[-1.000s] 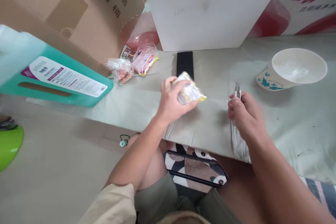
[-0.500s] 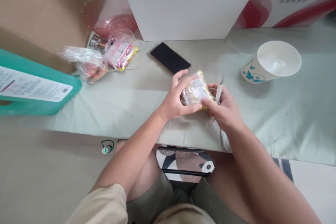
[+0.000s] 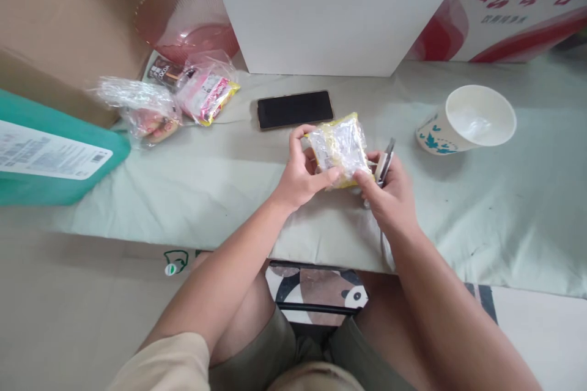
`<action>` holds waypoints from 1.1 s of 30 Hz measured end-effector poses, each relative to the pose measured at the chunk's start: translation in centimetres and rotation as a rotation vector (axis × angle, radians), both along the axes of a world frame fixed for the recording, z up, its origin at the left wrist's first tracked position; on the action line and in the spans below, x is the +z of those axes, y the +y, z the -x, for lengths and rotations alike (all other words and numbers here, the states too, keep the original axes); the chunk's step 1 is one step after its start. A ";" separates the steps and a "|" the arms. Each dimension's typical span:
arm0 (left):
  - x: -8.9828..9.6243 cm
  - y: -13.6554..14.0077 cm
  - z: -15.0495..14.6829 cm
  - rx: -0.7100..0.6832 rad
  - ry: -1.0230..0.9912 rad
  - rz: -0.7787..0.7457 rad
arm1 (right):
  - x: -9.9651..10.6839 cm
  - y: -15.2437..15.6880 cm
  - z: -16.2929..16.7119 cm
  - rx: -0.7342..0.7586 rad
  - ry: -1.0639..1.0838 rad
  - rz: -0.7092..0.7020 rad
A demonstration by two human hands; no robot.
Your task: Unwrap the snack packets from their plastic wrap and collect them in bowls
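Note:
A crinkled, clear-wrapped square packet point(image 3: 342, 145) with yellow edges is held between my two hands above the table. My left hand point(image 3: 300, 174) grips its left side, thumb on the near face and fingers behind. With the thumb of my right hand point(image 3: 392, 192) pressed on the packet's lower right corner, that hand also holds a slim knife point(image 3: 384, 164), white-bodied with a grey metal tip pointing up and away. Part of the knife is hidden by my fingers. Just beyond the packet, a black phone point(image 3: 296, 110) lies flat on the table.
A paper cup point(image 3: 435, 134) with blue-green leaves stands at the right. At the left lie bagged snacks point(image 3: 158, 119) and a pink packet point(image 3: 208, 95), near a pink ribbed bowl point(image 3: 183, 30) and a green jug point(image 3: 105, 134). White point(image 3: 321, 18) and brown point(image 3: 68, 24) boxes line the back.
The packet has been tipped up and turned, showing more of its face. My left fingers have moved behind it. The phone has swung from slanted to nearly level across the table.

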State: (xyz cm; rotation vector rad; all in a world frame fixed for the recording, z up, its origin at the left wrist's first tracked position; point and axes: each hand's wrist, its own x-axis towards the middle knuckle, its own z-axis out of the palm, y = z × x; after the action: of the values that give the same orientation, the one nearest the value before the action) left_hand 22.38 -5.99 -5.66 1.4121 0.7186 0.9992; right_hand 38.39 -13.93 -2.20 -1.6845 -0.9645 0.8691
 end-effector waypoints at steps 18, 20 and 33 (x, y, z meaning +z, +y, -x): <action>0.0 -0.9 -1.2 0.083 0.130 -0.135 | 0.2 -1.0 0.5 0.184 0.109 -0.111; 0.2 -0.9 -1.1 0.101 0.137 -0.140 | 0.2 -0.8 0.6 0.176 0.125 -0.085; 0.4 -0.1 -0.6 0.293 0.090 -0.150 | 1.0 -0.9 0.6 0.241 0.196 0.138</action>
State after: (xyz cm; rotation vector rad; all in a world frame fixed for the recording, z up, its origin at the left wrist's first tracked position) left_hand 22.93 -6.09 -5.26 1.5171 0.9524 1.2440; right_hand 37.83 -14.79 -1.23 -1.5827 -1.0035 1.2617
